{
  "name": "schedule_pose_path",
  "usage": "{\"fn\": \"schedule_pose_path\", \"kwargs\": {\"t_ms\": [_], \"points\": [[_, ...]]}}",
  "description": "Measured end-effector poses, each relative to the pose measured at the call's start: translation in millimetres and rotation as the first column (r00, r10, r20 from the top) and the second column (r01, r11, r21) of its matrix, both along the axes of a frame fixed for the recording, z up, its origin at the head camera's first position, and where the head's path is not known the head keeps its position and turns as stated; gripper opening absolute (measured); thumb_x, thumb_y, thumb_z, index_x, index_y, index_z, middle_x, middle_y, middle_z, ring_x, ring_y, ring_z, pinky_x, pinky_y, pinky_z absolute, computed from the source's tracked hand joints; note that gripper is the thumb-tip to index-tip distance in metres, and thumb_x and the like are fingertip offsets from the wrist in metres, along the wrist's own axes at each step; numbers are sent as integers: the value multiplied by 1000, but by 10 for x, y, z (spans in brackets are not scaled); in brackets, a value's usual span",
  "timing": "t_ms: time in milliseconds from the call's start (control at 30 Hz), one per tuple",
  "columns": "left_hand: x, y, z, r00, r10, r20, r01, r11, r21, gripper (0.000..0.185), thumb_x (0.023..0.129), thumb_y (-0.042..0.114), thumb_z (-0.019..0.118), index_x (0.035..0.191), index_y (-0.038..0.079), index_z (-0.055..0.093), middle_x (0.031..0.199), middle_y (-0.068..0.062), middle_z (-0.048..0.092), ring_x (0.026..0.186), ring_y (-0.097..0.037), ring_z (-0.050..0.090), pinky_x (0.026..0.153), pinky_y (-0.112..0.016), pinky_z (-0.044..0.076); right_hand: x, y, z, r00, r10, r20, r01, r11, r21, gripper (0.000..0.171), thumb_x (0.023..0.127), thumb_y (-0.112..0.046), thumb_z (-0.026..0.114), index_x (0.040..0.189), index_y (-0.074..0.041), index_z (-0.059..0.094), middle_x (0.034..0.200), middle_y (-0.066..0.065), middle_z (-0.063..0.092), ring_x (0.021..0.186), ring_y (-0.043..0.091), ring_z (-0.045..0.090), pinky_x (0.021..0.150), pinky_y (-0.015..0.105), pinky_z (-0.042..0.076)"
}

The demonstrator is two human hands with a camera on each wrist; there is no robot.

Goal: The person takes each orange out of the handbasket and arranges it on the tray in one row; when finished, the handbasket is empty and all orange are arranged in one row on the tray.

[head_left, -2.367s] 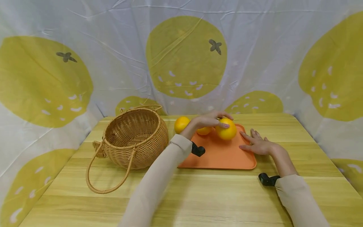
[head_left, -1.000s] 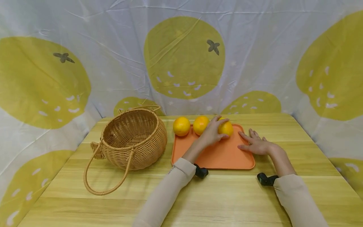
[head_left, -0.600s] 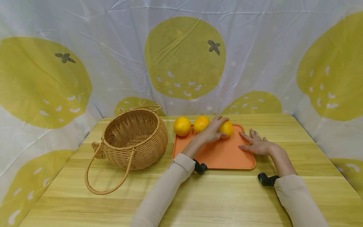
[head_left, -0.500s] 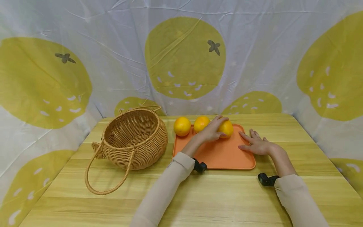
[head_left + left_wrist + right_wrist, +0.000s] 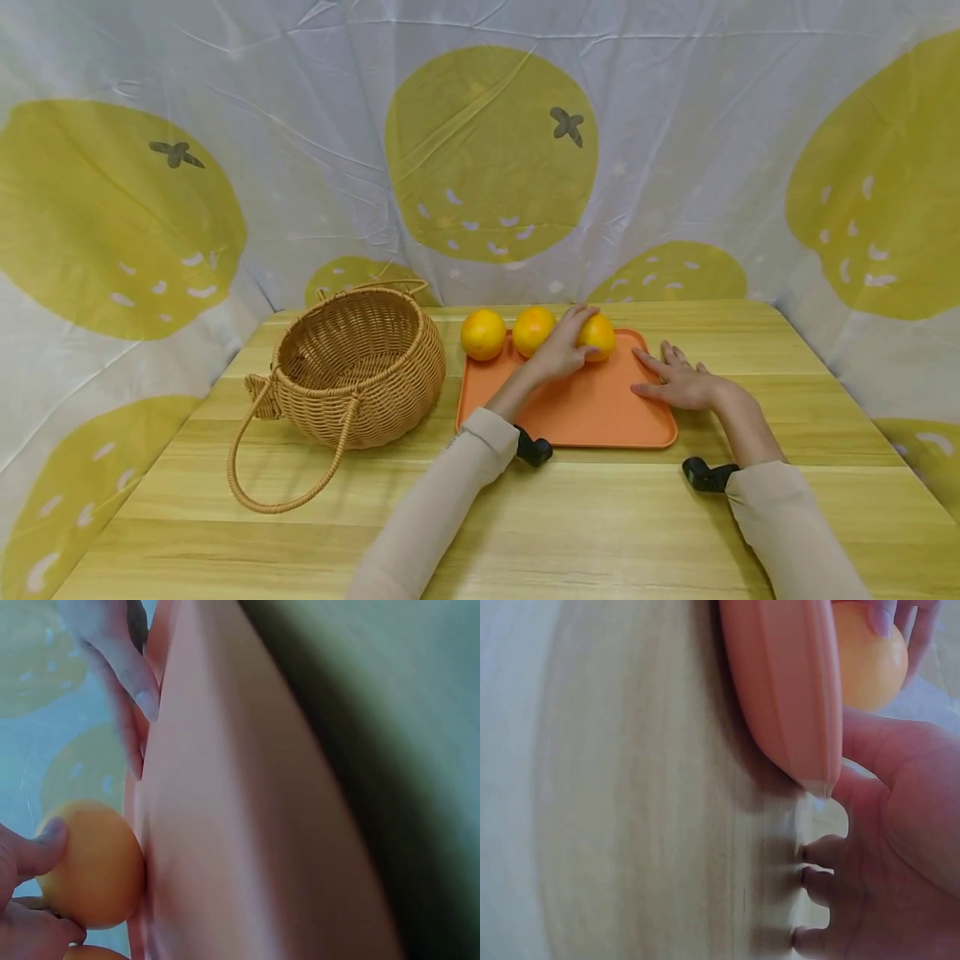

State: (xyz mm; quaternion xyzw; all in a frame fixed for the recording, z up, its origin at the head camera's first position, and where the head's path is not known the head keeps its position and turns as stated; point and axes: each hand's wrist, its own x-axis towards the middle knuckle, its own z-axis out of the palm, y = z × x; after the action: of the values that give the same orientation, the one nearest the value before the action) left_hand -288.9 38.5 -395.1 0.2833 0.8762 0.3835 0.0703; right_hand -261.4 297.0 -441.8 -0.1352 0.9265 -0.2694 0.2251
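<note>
On the orange tray (image 5: 592,412), three oranges line up along the far edge. My left hand (image 5: 558,350) holds the rightmost orange (image 5: 600,335), which sits on the tray; thumb and fingers are at opposite sides of that orange (image 5: 94,866) in the left wrist view. Left of it are the middle orange (image 5: 533,329), partly behind the hand, and the left orange (image 5: 483,335) at the tray's corner. My right hand (image 5: 682,385) lies with fingers spread at the tray's right edge, thumb and index finger over the rim, other fingertips on the table in the right wrist view.
A round wicker basket (image 5: 397,400) stands left of the tray, its near handle (image 5: 285,507) folded down onto the table. The wooden table (image 5: 585,525) ends at the back against a curtain (image 5: 660,167) printed with large yellow fruit.
The left hand has carried the rightmost orange back and down from above the tray into line with the other two. In the last half second it barely shifts. The right hand stays put.
</note>
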Motion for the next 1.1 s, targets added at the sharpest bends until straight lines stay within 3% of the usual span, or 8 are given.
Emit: {"fn": "schedule_pose_path", "kwargs": {"t_ms": [167,300,467,600,800,933,1100], "points": [[-7,-3,-39,1000,-22,3,22,998,50,64,102,1,60,160,5,34,171,-17,23,160,-29,21,128,-43,26,-20,14,-25,1000,-3,2,3,1000,-5,138,66,-103,44,168,-17,9,166,33,-22,153,54,-23,111,79,-18],[-28,-27,-59,998,-59,4,58,995,79,64,101,-1,60,159,5,34,169,-15,27,158,-28,27,128,-42,27,-39,22,-51,1000,-2,-4,2,1000,-10,138,66,-104,44,168,-16,10,166,33,-21,153,54,-23,111,79,-18],[-39,-72,-59,996,-56,66,50,994,94,68,103,3,59,163,9,28,172,-10,24,159,-25,24,129,-41,25,-16,8,-21,1000,1,-6,-1,1000,-15,137,68,-103,45,168,-16,10,166,34,-21,153,54,-23,111,79,-18],[-38,-98,-40,994,-60,87,55,996,64,71,104,7,59,165,10,23,174,-10,18,162,-24,16,131,-41,20,79,-47,105,1000,0,0,0,1000,-4,128,78,-95,47,168,-13,9,166,35,-21,153,55,-22,112,79,-16],[-47,-95,-36,996,-62,65,59,997,39,70,105,10,60,165,10,25,174,-11,17,162,-23,15,131,-40,19,235,-161,319,1000,5,20,-4,1000,-22,100,99,-66,54,167,-8,9,163,39,-21,150,57,-23,112,79,-17],[-51,-87,-38,997,-60,55,58,998,35,69,105,12,60,165,9,25,174,-11,17,163,-22,13,131,-40,18,270,-194,382,1000,11,21,-10,1000,-28,95,102,-59,54,166,-6,9,162,41,-21,149,59,-23,110,79,-18],[-45,-66,-21,998,-58,39,58,998,8,71,105,13,60,165,7,23,174,-12,15,163,-24,13,131,-40,19,203,-144,300,1000,6,19,-6,1000,-7,99,99,-67,52,167,-11,8,164,37,-22,151,56,-23,112,78,-17]]}}
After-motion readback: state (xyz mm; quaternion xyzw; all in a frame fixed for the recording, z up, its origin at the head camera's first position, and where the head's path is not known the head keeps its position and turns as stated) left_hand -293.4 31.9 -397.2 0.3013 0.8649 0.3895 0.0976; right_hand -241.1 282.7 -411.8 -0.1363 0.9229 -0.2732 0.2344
